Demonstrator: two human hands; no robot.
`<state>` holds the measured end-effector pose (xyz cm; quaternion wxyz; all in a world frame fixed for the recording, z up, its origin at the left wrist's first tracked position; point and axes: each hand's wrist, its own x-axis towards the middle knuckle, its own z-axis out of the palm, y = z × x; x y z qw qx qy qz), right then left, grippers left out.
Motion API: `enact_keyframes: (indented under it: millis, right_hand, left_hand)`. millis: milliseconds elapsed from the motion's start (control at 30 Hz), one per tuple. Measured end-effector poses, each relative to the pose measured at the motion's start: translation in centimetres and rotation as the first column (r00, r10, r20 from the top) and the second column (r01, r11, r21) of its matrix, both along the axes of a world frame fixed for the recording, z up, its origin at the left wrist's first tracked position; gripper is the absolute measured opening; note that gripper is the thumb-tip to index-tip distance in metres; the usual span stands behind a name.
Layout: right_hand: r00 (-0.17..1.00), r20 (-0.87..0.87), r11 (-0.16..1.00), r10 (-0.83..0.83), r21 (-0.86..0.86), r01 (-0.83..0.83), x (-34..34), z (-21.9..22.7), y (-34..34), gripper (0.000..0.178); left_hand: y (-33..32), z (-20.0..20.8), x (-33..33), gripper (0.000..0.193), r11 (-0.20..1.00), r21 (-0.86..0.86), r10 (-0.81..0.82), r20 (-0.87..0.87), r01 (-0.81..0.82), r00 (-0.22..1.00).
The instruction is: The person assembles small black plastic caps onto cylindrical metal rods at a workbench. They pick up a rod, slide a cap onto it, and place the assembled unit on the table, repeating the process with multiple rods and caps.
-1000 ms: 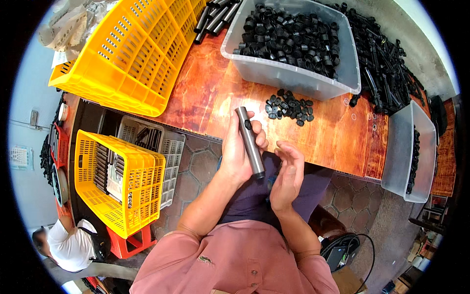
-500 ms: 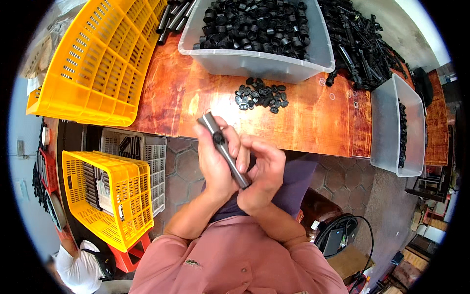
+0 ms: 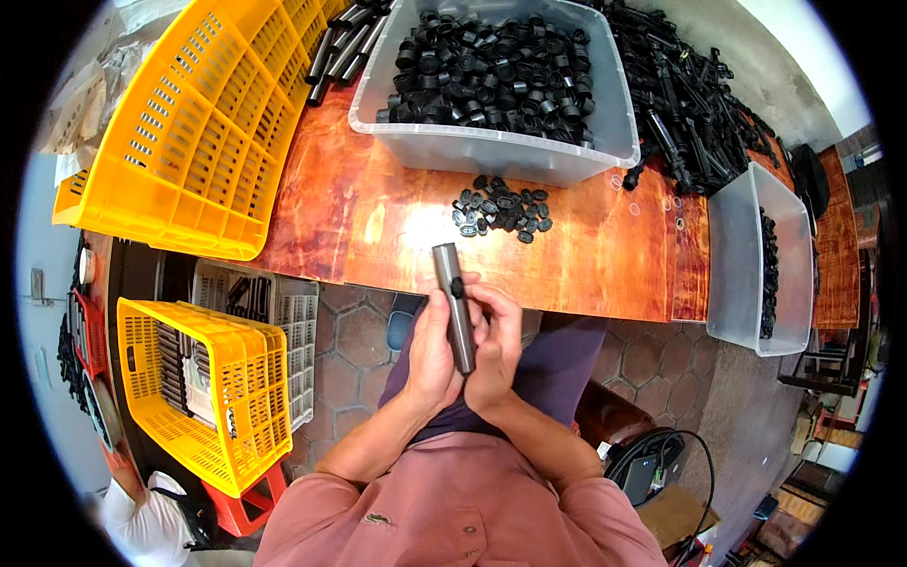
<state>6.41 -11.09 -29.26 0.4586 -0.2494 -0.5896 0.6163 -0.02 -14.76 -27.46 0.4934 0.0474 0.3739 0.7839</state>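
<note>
Between my two hands, near the table's front edge, stands a grey metal tube (image 3: 460,326), its upper end pointing away from me. A small black oval piece (image 3: 457,286) sits on the tube's upper half. My left hand (image 3: 432,359) grips the tube along its left side, thumb pointing up it. From the right, my right hand (image 3: 496,345) closes around it, fingers curled behind and beside the tube. The palms meet near its lower end. Just beyond, a loose pile of small black oval pieces (image 3: 505,208) lies on the reddish wooden table (image 3: 378,227).
Behind the pile stands a clear bin (image 3: 491,161) of black rings. A yellow crate (image 3: 170,222) and metal tubes (image 3: 351,52) are at the back left. Black parts (image 3: 685,104) heap at the right, beside another bin (image 3: 732,321). A second yellow crate (image 3: 269,397) stands lower left.
The tube has turned from slanting to nearly upright in view, its upper end swinging right. My right hand has moved left and curled closer around it; my left hand has shifted slightly.
</note>
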Motion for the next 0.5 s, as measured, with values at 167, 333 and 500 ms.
enact_keyframes:
  millis: [167, 333, 500]
  right_hand:
    - [0.985, 0.074, 0.965, -0.155, 0.223, 0.135, 4.1, -0.5, 1.8, 0.03]
    - [0.908, 0.323, 0.899, -0.269, 0.423, 0.116, 4.8, 1.3, 5.9, 0.01]
    - [0.886, 0.345, 0.907, -0.311, 0.384, 0.17, 5.5, 1.5, 7.8, 0.01]
  left_hand:
    - [-1.5, 0.2, 0.1, 0.047, 0.986, -0.102, -0.12, 0.106, 0.131, 0.987]
    - [-2.7, -1.2, 0.1, 0.049, 0.964, -0.115, -0.22, 0.166, 0.241, 0.961]
    - [-2.2, -0.8, 0.4, 0.043, 0.961, -0.107, -0.238, 0.141, 0.253, 0.961]
